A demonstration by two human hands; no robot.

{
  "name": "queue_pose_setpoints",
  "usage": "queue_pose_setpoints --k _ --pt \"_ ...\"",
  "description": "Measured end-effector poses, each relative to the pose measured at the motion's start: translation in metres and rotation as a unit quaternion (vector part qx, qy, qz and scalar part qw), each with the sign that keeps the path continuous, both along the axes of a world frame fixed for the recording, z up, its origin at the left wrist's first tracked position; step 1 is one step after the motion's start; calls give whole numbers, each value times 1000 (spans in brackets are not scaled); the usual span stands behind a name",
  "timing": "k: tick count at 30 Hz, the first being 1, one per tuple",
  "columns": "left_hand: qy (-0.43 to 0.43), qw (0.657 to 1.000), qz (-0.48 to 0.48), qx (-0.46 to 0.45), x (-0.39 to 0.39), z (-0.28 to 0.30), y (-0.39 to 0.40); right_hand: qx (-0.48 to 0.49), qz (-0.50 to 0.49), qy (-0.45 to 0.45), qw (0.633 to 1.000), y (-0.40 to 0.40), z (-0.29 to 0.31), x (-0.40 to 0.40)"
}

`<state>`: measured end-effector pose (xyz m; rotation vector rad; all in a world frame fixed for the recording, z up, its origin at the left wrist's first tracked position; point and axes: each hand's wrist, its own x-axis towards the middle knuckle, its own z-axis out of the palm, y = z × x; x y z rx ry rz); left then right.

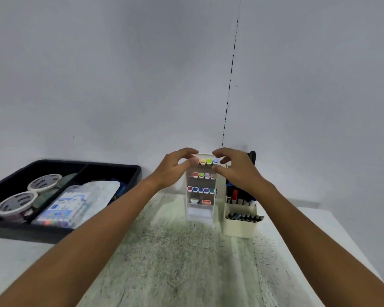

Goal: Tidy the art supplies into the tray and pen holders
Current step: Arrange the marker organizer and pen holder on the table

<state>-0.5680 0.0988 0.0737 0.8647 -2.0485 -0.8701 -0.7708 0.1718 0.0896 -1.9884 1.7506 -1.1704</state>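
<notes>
both hands at the top row of the marker rack

i see my left hand (175,167) and right hand (235,168) raised to the top tier of the white tiered pen holder (200,209), which stands on the table (186,262) against the wall. the fingers of both are curled around the row of coloured markers (208,161) up there; thumbs sit below the caps, fingertips above. whether they actually grip the markers i cannot tell. two lower tiers carry more coloured caps. just beside it on the right stands a cream pen holder (239,224) with dark pens and markers. well apart on the left, the black tray (111,169) holds two tape rolls (29,196) and a clear marker pack (69,207).
</notes>
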Motion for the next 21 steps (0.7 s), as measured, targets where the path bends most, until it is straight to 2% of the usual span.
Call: queue_pose_setpoints --k 4,9,21 --pt "-13 999 -4 47 -6 2 -8 5 -35 29 999 -9 -2 9" --pt "-98 995 -10 10 -10 10 -20 -3 -54 39 998 -11 -4 12" --pt "-163 986 -15 46 -20 21 -27 -4 -51 44 998 -6 4 15"
